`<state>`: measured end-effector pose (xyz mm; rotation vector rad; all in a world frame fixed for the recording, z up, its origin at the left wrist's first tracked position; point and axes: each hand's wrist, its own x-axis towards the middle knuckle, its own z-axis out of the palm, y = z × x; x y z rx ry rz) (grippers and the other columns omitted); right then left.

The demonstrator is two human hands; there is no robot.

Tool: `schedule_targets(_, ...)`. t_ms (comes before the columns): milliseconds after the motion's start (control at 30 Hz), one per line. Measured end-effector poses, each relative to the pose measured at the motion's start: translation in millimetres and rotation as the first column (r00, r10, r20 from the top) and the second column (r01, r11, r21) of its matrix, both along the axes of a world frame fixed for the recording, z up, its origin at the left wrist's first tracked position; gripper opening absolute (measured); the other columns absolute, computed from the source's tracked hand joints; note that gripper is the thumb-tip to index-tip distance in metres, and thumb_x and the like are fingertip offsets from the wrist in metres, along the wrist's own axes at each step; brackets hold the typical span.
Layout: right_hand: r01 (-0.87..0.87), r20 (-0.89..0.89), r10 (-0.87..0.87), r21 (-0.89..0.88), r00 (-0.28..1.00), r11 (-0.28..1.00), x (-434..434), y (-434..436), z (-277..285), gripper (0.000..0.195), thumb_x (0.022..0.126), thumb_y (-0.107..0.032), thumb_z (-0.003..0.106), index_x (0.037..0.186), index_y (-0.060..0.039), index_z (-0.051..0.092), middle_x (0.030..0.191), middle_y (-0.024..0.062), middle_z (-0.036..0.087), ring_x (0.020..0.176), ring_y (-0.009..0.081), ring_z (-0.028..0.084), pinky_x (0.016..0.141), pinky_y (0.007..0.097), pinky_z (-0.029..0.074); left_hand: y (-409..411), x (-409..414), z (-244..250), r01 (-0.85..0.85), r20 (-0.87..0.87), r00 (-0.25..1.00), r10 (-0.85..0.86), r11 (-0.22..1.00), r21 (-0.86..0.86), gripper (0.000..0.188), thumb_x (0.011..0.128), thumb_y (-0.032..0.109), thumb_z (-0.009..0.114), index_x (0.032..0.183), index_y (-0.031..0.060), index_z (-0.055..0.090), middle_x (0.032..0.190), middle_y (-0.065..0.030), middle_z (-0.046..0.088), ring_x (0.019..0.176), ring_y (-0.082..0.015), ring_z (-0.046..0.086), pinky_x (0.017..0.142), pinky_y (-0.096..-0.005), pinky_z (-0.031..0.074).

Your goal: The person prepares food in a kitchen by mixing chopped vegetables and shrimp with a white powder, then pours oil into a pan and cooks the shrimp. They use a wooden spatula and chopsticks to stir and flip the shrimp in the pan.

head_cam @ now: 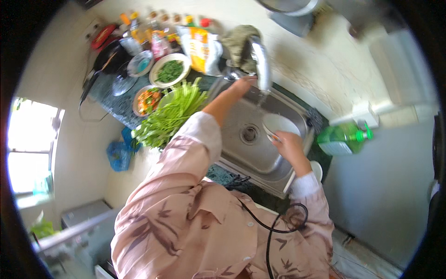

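My right hand [288,143] grips the rim of a white bowl [284,123], which is tilted over the right part of the stainless steel sink [237,146]. Water runs from the faucet [261,62] down towards the bowl. My left hand [245,83] reaches to the base of the faucet, beside its handle; the fingers are blurred and partly hidden, so their grip cannot be made out. A drain strainer [249,134] shows in the basin. Under my left forearm's side, leafy green stalks [170,115] lie on the counter.
Left on the dark counter [101,85] stand a bowl of chopped greens [170,71], a bowl of chopped vegetables [148,101], a glass lid [123,83], a black pan [108,57] and several bottles. A green pump bottle [343,137] and a scrubber [314,119] sit right of the sink.
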<state>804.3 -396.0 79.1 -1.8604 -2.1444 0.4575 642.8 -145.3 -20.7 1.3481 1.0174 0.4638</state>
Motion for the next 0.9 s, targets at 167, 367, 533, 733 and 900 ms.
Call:
schedule_targets(167,0.237,-0.681,-0.336,-0.238,0.651,0.942,36,-8,-7,0.031,0.083,-0.015,0.069,0.110,-0.0034,0.061,0.101,0.0095,0.065,0.089,0.0203,0.062,0.078,0.0328,0.047,-13,13,-5,0.321,-0.342,0.938,-0.061,0.526,0.787,0.042,0.081,0.020,0.060,0.122,0.0089,0.056,0.118,-0.0101,0.059,0.113,-0.0308,0.051,0.095,-0.0434,0.042)
schedule_targets(367,0.290,-0.800,-0.589,-0.594,-0.115,0.750,79,-30,-140,0.037,0.090,-0.017,0.062,0.125,-0.0087,0.054,0.115,0.0077,0.061,0.106,0.0223,0.058,0.078,0.0384,0.048,-105,-2,-32,0.874,-0.750,0.486,-0.448,0.259,0.412,0.048,0.085,0.032,0.058,0.129,0.0139,0.053,0.130,-0.0098,0.054,0.119,-0.0319,0.051,0.094,-0.0466,0.045)
schedule_targets(533,0.297,-0.837,-0.507,-0.548,-0.207,0.782,53,-53,-107,0.036,0.088,-0.010,0.063,0.123,-0.0009,0.054,0.111,0.0109,0.063,0.096,0.0231,0.063,0.080,0.0387,0.051,-154,-67,23,0.705,-0.651,0.647,-0.397,0.636,0.313,0.044,0.082,0.033,0.060,0.123,0.0165,0.059,0.117,-0.0115,0.062,0.107,-0.0313,0.059,0.090,-0.0434,0.048)
schedule_targets(733,0.577,-0.891,-0.449,-0.333,0.067,0.746,-9,-88,-73,0.027,0.085,-0.006,0.065,0.111,0.0003,0.059,0.102,0.0101,0.066,0.087,0.0172,0.063,0.073,0.0318,0.051,-190,-211,108,0.400,-0.083,0.900,-0.427,0.738,0.543,0.035,0.087,0.020,0.060,0.119,0.0054,0.058,0.109,-0.0121,0.065,0.096,-0.0253,0.063,0.084,-0.0356,0.049)
schedule_targets(900,0.513,-0.458,-0.341,0.330,0.821,0.792,-127,-98,18,0.020,0.082,-0.012,0.070,0.091,0.0017,0.058,0.080,0.0087,0.064,0.066,0.0184,0.056,0.064,0.0351,0.047,-220,-405,129,0.204,-0.068,0.979,-0.195,0.868,0.453,0.034,0.091,0.016,0.058,0.123,0.0039,0.056,0.109,-0.0108,0.065,0.097,-0.0198,0.063,0.083,-0.0323,0.050)
